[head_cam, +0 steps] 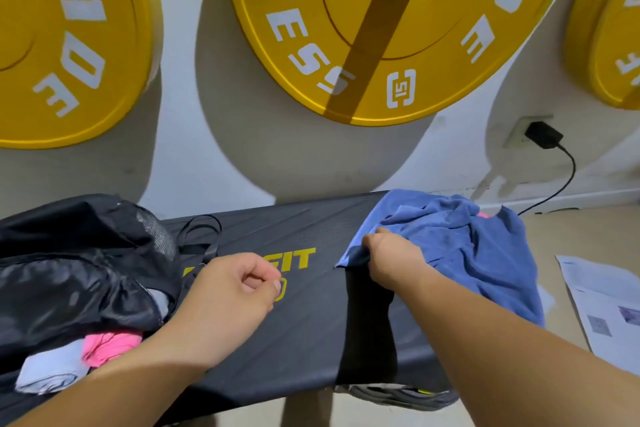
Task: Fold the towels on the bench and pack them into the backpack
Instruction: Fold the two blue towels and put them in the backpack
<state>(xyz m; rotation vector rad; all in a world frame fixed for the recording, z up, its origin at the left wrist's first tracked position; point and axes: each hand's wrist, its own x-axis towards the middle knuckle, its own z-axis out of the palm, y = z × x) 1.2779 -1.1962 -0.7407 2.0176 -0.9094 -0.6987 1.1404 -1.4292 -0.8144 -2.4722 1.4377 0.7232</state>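
Black gym bench running left to right, near edge at the bottom. Nearest, at the left end: open backpack, with a pink towel and a pale folded one showing in its mouth. Next, left hand over the middle of the bench, fingers curled in, nothing visibly held. Just beyond, right hand clamped on the left edge of the blue towel, crumpled in a heap over the right end and hanging off the near edge. Hands apart. Step in hand, by the look of it: spreading before folding. Best to drag that edge toward the bare middle, bring the left over to pinch a second corner, shake flat, match corners. Worth watching the pink scrap peeking out at the heap's far side, possibly another towel. Beyond, yellow weight plates on the white wall.
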